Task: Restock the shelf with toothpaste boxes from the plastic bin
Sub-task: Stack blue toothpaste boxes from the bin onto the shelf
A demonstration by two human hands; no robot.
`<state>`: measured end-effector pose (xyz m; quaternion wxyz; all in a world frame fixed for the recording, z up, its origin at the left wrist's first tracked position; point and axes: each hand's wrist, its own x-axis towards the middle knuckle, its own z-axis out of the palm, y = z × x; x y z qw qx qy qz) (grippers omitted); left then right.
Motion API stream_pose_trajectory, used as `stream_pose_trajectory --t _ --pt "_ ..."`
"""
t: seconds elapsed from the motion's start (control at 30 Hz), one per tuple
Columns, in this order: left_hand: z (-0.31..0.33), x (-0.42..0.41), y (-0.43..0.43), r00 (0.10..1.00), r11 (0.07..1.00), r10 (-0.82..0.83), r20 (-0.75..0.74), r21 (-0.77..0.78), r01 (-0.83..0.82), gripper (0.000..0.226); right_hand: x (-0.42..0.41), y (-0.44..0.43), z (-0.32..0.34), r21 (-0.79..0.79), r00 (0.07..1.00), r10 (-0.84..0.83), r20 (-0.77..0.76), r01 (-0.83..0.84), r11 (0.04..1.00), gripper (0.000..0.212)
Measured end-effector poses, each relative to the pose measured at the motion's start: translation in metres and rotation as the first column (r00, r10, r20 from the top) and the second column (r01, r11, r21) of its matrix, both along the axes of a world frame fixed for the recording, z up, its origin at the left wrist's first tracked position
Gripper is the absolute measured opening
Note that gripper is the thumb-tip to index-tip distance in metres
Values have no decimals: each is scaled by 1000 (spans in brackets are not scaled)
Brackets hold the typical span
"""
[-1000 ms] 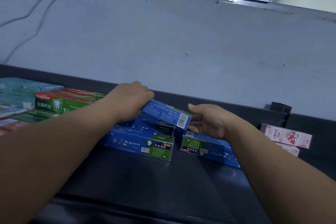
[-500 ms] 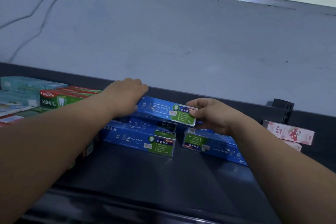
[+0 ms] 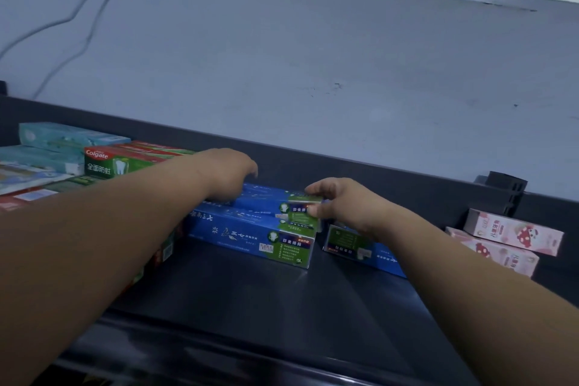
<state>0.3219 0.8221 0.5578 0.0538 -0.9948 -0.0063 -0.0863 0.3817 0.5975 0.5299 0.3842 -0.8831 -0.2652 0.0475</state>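
Top box now level on the stack near the back edge of the shelf, left hand and right hand gripping its ends; skewed release could slide it off.

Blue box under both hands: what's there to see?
The top blue box is a long cardboard-looking carton with a green right end and white print. It lies flat on a matching box on the dark shelf. The left hand holds its left part; the right hand pinches its green end.
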Motion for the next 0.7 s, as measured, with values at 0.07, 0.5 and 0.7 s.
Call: stream_pose_trajectory --t 0.07,0.5,0.7 --pt "-1 4 -3 1000 1000 9 -30 -8 -9 51 -3 3 -3 -141 999 38 -4 -39 989 46" --pt "-9 42 -14 989 999 31 -143 -21 -34 42 25 17 4 -555 975 6 224 123 822 31" --pt "-12 55 -14 985 997 25 -173 -71 -38 45 37 18 1 -438 973 -48 226 146 887 43"
